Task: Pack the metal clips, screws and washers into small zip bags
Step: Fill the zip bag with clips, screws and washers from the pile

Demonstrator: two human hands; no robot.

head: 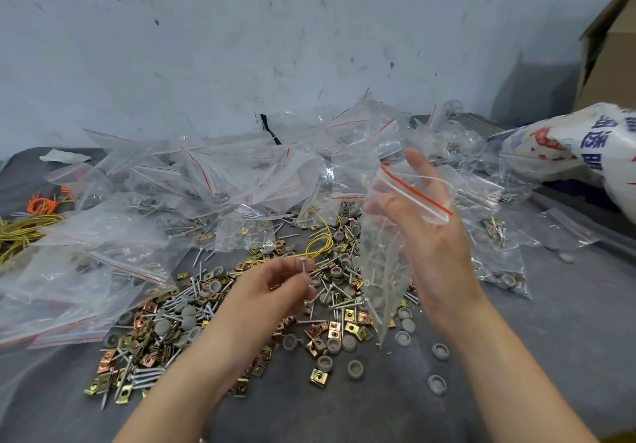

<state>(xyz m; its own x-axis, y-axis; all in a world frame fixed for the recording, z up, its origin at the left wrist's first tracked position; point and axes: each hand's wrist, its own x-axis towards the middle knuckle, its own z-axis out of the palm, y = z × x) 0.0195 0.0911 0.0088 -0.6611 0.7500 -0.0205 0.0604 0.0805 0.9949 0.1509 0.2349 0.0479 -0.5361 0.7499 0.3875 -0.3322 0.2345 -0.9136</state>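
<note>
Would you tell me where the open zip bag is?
Head view, right of centre: the right hand holds the zip bag above the loose screws, beside the left hand.

Even, soft daylight; glare on the plastic bags (213,181), wide-angle bending at edges.

A clear zip bag (385,287), mouth open, hangs in the right hand (430,239); the left hand (275,291) pinches one screw (304,266) above scattered clips (351,327) and washers (354,368).

Two hands (275,287) (428,236); one held bag (385,280)
</note>
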